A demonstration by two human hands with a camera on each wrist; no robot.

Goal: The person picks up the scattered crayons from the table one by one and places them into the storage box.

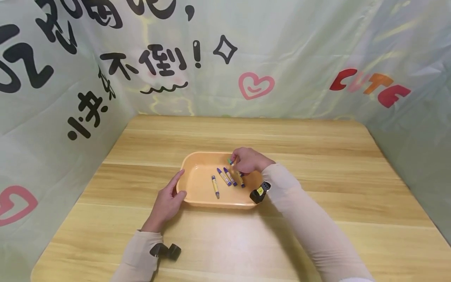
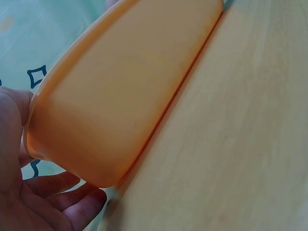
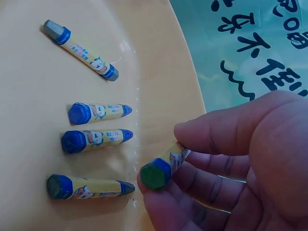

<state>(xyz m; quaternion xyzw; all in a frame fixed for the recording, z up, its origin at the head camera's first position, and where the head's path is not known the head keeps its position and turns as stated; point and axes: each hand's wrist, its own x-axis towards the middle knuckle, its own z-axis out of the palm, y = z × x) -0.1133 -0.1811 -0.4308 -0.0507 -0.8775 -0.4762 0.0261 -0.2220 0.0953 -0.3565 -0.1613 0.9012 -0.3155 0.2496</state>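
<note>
An orange plastic tray (image 1: pixel 195 176) lies on the wooden table, and my left hand (image 1: pixel 168 204) grips its left end, thumb at the rim and fingers against the outer wall. Over the tray's far right part, my right hand (image 1: pixel 249 159) pinches a green crayon (image 3: pixel 156 174) between thumb and fingers, its flat green end facing the wrist camera. Below that hand, two blue crayons (image 3: pixel 96 139) lie side by side on the tray floor. A dark green crayon (image 3: pixel 91 187) lies beside them, parallel. Set apart to the left is a grey crayon (image 1: pixel 215 187), turned at another angle.
The wooden table (image 1: pixel 225 243) spreads out all around the tray. Light green cloth (image 1: pixel 299 47) printed with lettering and hearts hangs behind the table and along its sides. A small black camera (image 1: pixel 260 192) sits on the right wrist, overlapping the tray's near right corner.
</note>
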